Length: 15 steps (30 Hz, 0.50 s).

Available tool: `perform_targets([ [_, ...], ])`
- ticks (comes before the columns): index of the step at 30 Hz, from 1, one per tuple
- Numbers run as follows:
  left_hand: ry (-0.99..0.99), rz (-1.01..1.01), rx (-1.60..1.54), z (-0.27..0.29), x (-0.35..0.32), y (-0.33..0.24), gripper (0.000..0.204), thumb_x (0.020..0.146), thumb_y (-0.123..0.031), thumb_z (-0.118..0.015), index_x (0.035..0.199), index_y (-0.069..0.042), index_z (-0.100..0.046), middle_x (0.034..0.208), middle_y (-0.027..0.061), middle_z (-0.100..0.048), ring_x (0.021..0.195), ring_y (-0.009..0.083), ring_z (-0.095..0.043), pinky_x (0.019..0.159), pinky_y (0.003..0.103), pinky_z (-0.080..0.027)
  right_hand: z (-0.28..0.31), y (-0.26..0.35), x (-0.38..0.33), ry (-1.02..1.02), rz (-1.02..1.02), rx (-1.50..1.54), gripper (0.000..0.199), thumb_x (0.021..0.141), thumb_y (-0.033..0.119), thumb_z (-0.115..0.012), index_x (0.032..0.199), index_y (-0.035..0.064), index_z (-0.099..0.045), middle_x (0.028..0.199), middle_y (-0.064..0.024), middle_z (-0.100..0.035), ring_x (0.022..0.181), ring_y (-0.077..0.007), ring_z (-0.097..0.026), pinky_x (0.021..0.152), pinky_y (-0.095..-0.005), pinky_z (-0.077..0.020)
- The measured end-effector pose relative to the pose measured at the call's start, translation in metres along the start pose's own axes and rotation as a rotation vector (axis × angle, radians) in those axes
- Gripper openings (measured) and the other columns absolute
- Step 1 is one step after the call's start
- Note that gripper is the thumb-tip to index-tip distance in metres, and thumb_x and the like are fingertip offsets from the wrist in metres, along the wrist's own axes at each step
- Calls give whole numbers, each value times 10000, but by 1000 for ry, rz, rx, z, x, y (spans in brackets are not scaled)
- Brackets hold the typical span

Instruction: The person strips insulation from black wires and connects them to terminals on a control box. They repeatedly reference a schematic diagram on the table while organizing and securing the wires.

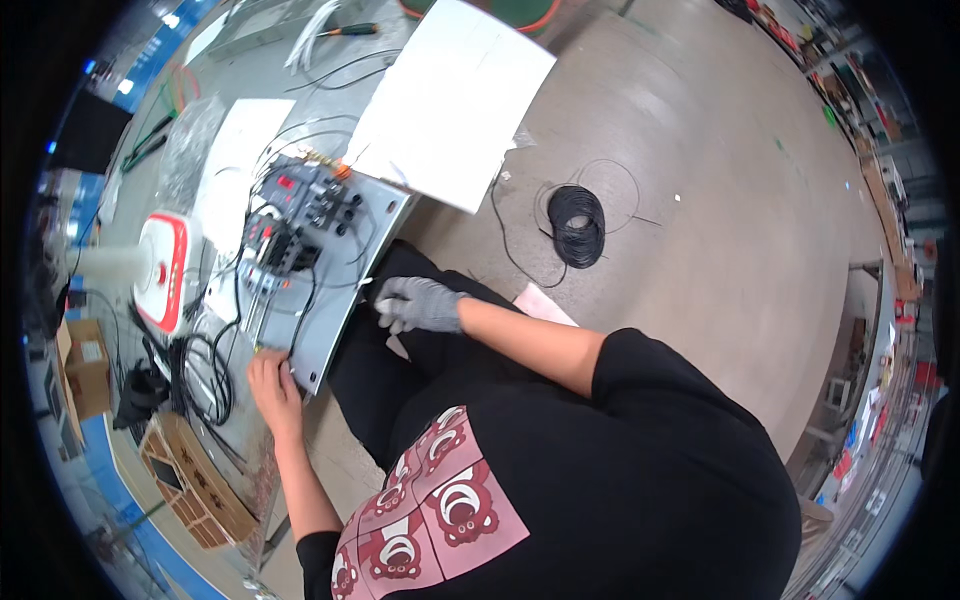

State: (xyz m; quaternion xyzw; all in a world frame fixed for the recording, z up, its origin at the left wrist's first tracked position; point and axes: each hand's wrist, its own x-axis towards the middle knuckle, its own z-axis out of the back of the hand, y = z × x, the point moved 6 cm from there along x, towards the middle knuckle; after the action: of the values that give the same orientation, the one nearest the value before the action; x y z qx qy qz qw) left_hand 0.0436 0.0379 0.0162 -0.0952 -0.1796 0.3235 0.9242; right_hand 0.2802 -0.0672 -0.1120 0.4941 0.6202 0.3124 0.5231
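The bare left hand [272, 385] rests with curled fingers on the near corner of the grey panel [335, 285], apparently pinching a thin black wire [300, 310] there, though the grip is too small to be sure. The gloved right hand [418, 305] sits half closed at the panel's right edge, steadying it. The panel lies on the worktop [215, 150], with breakers [300, 215] mounted on it. This looks like wiring in progress; routing the wire up to a breaker terminal would need fine fingertip control.

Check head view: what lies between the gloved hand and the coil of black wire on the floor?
Head view: between the gloved right hand and the black wire coil lie the person's dark trouser leg, a loose black wire and bare concrete floor.
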Motion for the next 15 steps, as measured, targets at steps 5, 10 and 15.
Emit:
perform_targets([
  [5, -202, 131, 101, -3, 24, -71, 203, 809, 13, -556, 1005, -22, -596, 1099, 138, -573, 1068, 335, -498, 938, 432, -377, 211, -54, -77, -629, -35, 214, 233, 912, 222, -563, 1020, 17, -584, 839, -106, -682, 708, -150, -641, 628, -283, -517],
  [10, 122, -131, 66, -56, 142, -197, 430, 786, -16, -630, 1204, -36, -534, 1357, 145, -444, 1267, 354, -392, 1048, 446, -296, 376, -278, -108, -928, -422, -416, 316, 897, 257, -572, 1105, 20, -597, 961, -125, -683, 855, -239, -647, 757, -335, -510],
  [15, 364, -119, 295, -122, 206, -225, 802, 701, -107, -756, 1395, -46, -361, 1475, 154, -322, 1349, 349, -311, 1064, 457, -240, 363, -342, -116, -848, -774, -368, 515, 836, 338, -596, 1260, 51, -539, 1201, -208, -602, 1135, -361, -564, 969, -394, -433],
])
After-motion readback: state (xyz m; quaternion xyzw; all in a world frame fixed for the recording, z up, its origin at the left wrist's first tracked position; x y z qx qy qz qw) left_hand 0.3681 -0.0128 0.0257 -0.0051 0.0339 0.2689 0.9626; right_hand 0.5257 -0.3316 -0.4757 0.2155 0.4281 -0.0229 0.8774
